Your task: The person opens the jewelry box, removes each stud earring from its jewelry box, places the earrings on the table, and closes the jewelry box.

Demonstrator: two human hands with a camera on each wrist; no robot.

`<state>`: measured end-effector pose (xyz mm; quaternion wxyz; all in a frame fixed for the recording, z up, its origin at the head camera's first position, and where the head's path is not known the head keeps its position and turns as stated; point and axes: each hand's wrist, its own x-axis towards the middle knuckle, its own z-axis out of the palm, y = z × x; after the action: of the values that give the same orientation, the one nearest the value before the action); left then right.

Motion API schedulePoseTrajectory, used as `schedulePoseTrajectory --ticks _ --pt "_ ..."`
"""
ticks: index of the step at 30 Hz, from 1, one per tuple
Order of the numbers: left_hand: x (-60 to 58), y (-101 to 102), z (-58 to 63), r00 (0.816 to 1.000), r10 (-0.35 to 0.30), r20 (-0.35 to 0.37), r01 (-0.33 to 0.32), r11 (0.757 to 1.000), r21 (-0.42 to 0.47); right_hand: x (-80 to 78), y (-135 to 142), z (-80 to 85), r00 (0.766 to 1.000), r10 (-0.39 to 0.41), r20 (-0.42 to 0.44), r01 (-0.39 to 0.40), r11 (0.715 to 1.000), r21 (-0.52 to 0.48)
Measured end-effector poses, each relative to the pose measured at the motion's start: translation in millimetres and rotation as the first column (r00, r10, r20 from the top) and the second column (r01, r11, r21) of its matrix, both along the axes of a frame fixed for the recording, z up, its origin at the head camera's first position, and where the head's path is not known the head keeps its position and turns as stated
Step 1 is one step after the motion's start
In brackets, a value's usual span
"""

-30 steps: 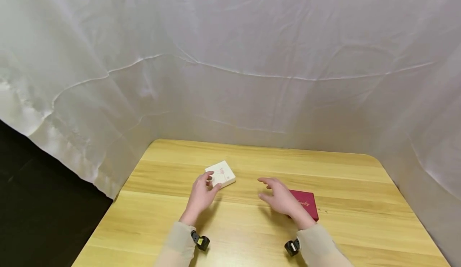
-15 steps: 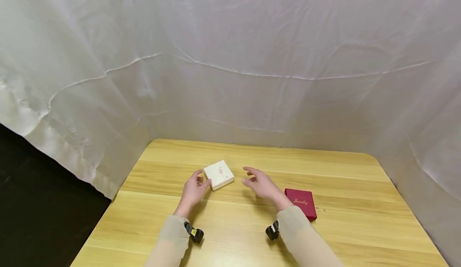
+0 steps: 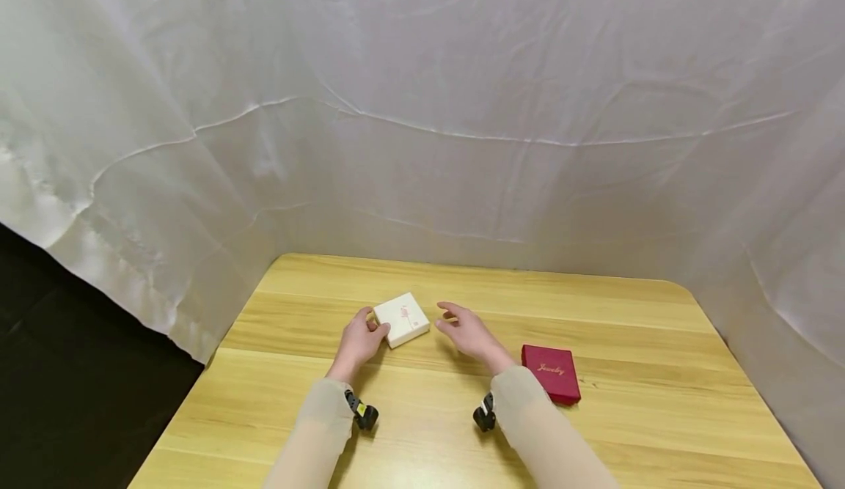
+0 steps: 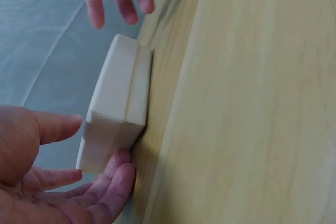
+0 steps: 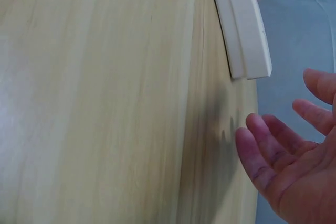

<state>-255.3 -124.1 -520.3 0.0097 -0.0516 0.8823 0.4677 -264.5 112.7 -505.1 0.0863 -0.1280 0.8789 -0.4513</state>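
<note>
A small white lidded box [image 3: 402, 320] with a pink flower print lies on the wooden table, left of the middle. My left hand [image 3: 360, 340] is at its left side; in the left wrist view the fingertips [image 4: 122, 167] are against the lower part of the near side of the box [image 4: 116, 87], while the thumb stands a little apart from it. My right hand [image 3: 465, 330] is held to the right of the box, fingers spread and loosely bent, holding nothing. In the right wrist view a gap shows between that hand [image 5: 302, 163] and the box [image 5: 244, 30].
A dark red box [image 3: 553, 374] with gold "Jewelry" lettering lies on the table [image 3: 660, 386] beside my right forearm, its corner close to the sleeve. Pale curtains [image 3: 462, 181] hang behind the table and along both sides. Each wrist carries a small black camera.
My right hand has moved left and away, from in front of the red box to beside the white one. My left hand has drawn slightly left to the white box's edge; the box has barely shifted.
</note>
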Motion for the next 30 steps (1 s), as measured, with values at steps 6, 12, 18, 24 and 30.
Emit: schedulePoseTrajectory --ticks 6,12,18,24,30 --pt "-1.6 3 1.7 1.0 -0.025 0.016 0.025 1.0 -0.006 -5.1 -7 -3.9 1.0 -0.007 -0.023 0.007 1.0 0.006" --pt "-1.4 4 1.7 0.999 -0.052 0.017 0.051 0.998 0.019 -4.2 -11 -5.9 1.0 -0.009 0.02 0.01 1.0 -0.019" --pt "2.2 5 5.0 0.997 -0.076 0.017 0.076 0.997 0.024 -1.6 -15 -7.5 0.998 -0.001 0.055 0.003 0.999 -0.036" --pt "4.3 7 6.4 0.992 -0.125 0.028 0.125 0.992 0.009 -0.8 -18 -8.6 0.999 0.015 0.047 -0.013 0.999 -0.03" --pt "7.9 9 6.5 0.986 -0.164 0.024 0.163 0.986 0.021 0.7 -18 -11.4 1.0 0.022 0.007 -0.022 1.0 0.012"
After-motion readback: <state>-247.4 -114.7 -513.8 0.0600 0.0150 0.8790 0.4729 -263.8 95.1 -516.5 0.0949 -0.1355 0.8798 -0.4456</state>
